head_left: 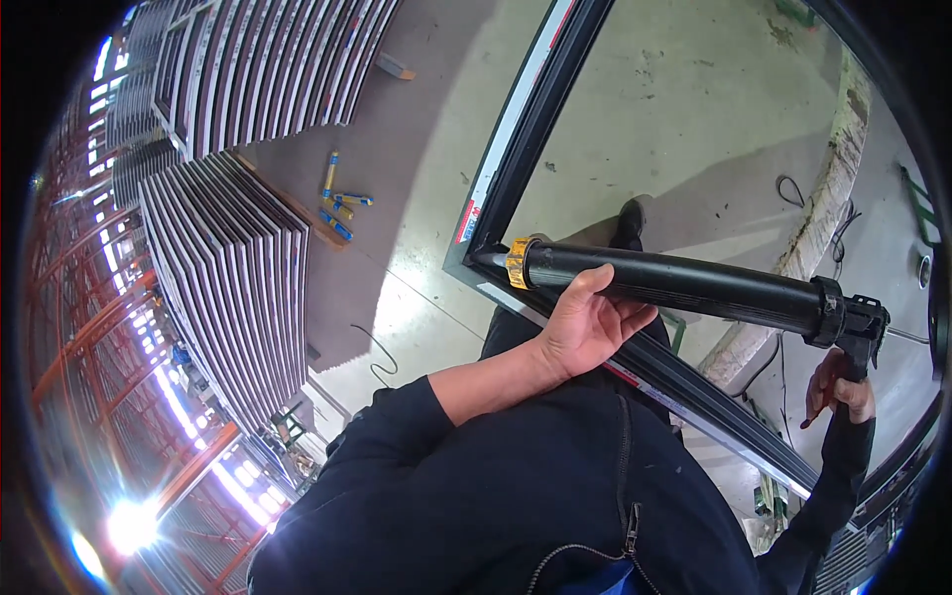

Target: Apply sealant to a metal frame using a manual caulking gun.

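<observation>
I am seeing only a few things of this kind. A narrow label strip (516,109), white with a red end patch, is running along the left bar of the dark window frame (555,89), down to its near corner. Another red-and-white label (627,375) is showing on the frame's lower bar, just beside the sleeve. Blue and yellow tubes (337,203), perhaps sealant packages, are lying on the floor (694,89) beside the stacked frames (238,288).

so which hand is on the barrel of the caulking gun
The left hand cups the black barrel just behind its yellow collar. The right hand is instead at the handle end, below the rear fitting.
</observation>
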Motion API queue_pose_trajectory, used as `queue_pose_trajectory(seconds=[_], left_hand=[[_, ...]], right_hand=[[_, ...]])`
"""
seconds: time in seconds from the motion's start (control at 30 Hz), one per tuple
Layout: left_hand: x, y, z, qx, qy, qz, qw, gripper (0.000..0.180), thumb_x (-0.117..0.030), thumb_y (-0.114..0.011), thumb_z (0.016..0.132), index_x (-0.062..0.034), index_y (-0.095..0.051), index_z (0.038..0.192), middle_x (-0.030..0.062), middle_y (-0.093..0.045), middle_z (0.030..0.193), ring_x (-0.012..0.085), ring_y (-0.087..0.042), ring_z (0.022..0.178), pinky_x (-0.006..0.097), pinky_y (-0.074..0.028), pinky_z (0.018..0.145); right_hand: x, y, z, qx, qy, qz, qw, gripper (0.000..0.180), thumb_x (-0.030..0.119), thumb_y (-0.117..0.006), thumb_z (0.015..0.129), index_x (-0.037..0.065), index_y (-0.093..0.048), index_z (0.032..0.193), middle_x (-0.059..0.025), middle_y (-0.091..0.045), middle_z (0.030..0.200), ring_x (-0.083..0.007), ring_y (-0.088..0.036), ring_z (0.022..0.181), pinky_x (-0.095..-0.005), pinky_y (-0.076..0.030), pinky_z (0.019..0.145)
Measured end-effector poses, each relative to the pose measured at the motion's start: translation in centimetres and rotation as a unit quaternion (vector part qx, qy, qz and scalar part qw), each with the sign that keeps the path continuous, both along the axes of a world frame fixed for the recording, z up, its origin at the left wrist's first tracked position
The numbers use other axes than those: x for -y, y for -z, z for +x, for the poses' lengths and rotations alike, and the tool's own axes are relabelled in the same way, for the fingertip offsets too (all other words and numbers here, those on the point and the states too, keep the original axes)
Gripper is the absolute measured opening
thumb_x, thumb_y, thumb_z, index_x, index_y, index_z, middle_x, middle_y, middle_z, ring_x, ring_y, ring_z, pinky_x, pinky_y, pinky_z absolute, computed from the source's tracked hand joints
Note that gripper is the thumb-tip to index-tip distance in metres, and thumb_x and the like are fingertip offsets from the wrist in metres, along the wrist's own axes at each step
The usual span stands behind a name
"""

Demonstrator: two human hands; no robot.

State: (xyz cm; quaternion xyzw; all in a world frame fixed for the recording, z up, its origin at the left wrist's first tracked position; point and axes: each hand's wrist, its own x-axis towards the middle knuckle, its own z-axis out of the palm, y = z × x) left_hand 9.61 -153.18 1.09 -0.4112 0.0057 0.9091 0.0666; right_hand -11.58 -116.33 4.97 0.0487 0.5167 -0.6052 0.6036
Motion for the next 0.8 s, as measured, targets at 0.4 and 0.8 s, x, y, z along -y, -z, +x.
queue_pose_trajectory(seconds=[0.4,0.8], left_hand=[[0.1,1.5,0.4,-0.004,-0.01,0.001,1.0,0.042,-0.036,-0.063,0.088,-0.0056,-0.058,0.117,0.0096,-0.065,0.114,0.0236,-0.061,0.108,0.043,-0.045,0.101],[0.4,1.7,0.5,-0.001,-0.003,0.016,1.0,0.045,-0.037,-0.063,0.087,-0.0068,-0.057,0.12,0.0097,-0.063,0.117,0.0248,-0.06,0.11,0.043,-0.045,0.102]], right_hand=[[1.2,-1.1,0.4,-0.034,-0.01,0.035,0.999,0.047,0.042,-0.079,0.07,0.004,-0.052,0.077,-0.0104,-0.056,0.056,-0.0256,-0.061,0.047,-0.0317,-0.048,0.041],[1.7,-2.7,1.3,-0.083,-0.025,0.076,0.993,0.051,0.047,-0.078,0.069,0.004,-0.052,0.077,-0.0094,-0.057,0.056,-0.0228,-0.061,0.047,-0.0288,-0.046,0.039]])
